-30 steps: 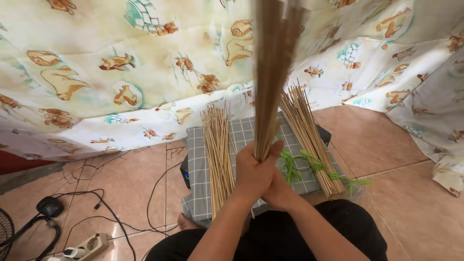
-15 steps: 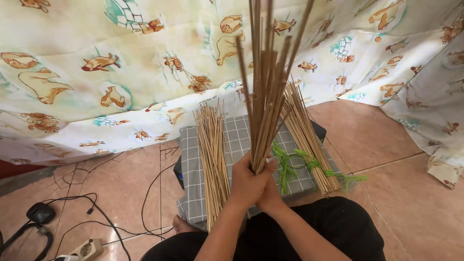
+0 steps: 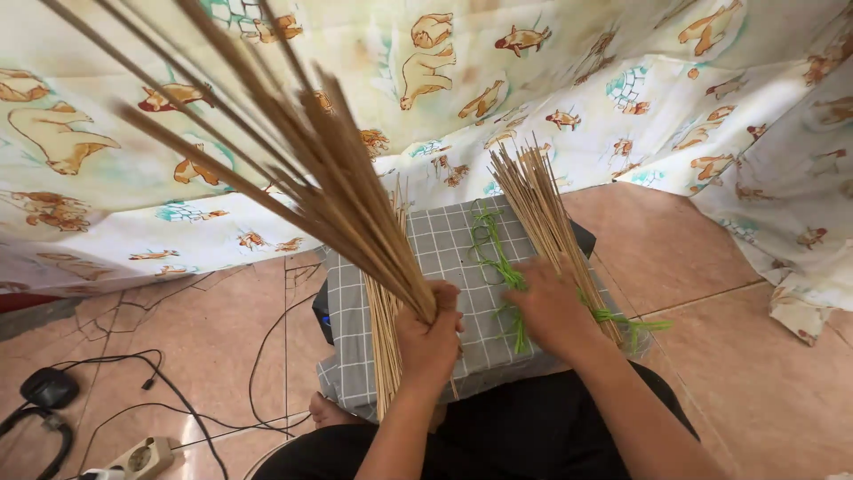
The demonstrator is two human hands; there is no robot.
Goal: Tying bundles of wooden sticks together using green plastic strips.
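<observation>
Sticks (image 3: 293, 151), fanned bundle, tilted up-left, base clenched in left hand (image 3: 428, 342) above grey checked cloth (image 3: 444, 244). Right hand (image 3: 553, 307), fingers spread flat, rests on green string (image 3: 498, 267) and second bundle (image 3: 546, 222) lying on cloth.

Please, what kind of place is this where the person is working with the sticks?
Probably a room in a home, with work done on the floor. It has a tiled floor, a printed cloth hung behind, and a power strip with cables. The left hand holds a stick bundle.
</observation>
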